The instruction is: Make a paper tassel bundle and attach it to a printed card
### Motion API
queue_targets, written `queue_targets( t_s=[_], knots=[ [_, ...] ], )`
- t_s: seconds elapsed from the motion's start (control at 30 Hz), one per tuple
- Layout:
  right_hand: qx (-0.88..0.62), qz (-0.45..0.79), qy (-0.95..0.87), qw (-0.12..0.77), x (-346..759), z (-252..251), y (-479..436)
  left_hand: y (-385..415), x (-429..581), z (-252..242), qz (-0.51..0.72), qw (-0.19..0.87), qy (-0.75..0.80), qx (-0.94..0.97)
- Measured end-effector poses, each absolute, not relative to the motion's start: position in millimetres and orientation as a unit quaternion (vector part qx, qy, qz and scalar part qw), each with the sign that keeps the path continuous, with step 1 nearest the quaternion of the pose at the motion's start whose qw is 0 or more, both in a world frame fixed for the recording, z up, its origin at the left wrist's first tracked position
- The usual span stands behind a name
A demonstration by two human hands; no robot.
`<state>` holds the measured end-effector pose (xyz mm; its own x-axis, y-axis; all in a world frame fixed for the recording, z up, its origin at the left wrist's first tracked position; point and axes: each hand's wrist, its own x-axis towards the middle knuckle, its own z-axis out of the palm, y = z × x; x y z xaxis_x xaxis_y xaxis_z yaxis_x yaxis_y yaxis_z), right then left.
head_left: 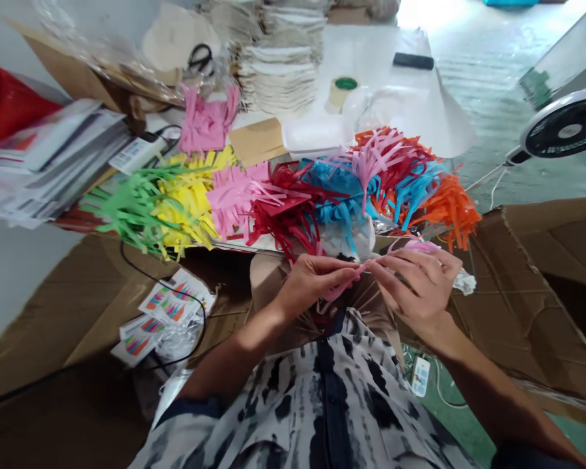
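Note:
Between my hands, over my lap, is a piece of pink fringed tissue paper (339, 290). My left hand (317, 277) pinches it between thumb and fingers. My right hand (415, 277) has its fingertips closed on the same pink paper, close to the left fingertips; more pink strips show behind its knuckles. Just beyond, along the table's front edge, lie fringed paper bunches in green (137, 205), yellow (188, 208), pink (237, 195), dark red (286, 208), blue (334, 189) and orange (454, 205). The part under my fingertips is hidden.
Stacked pale sheets (280, 75), a tape roll (342, 91), black-handled scissors (200, 58) and a white tray (317, 135) are on the table. A white fan (566, 127) stands at right. Open cardboard boxes (532, 293) flank me; printed cards (173, 299) lie at left, near a black cable (163, 284).

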<state>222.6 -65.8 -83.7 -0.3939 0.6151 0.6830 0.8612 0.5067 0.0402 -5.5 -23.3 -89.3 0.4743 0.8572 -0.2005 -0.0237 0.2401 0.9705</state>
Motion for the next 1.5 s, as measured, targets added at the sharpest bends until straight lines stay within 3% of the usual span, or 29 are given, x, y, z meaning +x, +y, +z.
queue_targets(
  t_s=[0.1,0.2,0.3,0.47,0.67,1.0,1.13,1.2,1.3,1.4,1.5],
  knots=[
    [-0.452,-0.207,-0.807,0.319,217,-69,-69,-22,-8,-81,0.285,0.759,0.366,0.456],
    [-0.494,-0.17,-0.785,0.333,207,-64,-67,-21,-6,-79,0.291,0.771,0.346,0.449],
    [-0.546,-0.042,-0.734,0.4,195,-62,-57,-18,-3,-74,0.324,0.743,0.348,0.471],
    [-0.572,0.281,-0.601,0.481,187,-61,-35,-4,1,-62,0.388,0.696,0.337,0.502],
    [-0.526,0.385,-0.573,0.496,190,-58,-16,8,-1,-57,0.407,0.683,0.333,0.507],
    [-0.531,0.226,-0.683,0.448,176,-39,14,25,-2,-72,0.496,0.688,0.331,0.413],
    [-0.527,0.188,-0.726,0.4,171,-36,70,41,-13,-75,0.498,0.676,0.355,0.411],
    [-0.552,0.105,-0.729,0.392,166,-37,117,48,-20,-77,0.502,0.668,0.361,0.415],
    [-0.602,0.014,-0.748,0.28,154,-46,198,56,-27,-81,0.525,0.672,0.339,0.397],
    [-0.65,-0.001,-0.752,0.11,140,-57,267,61,-31,-86,0.537,0.685,0.316,0.376],
    [-0.647,0.021,-0.762,0.019,128,-66,309,64,-33,-89,0.539,0.692,0.314,0.363]
  ],
)
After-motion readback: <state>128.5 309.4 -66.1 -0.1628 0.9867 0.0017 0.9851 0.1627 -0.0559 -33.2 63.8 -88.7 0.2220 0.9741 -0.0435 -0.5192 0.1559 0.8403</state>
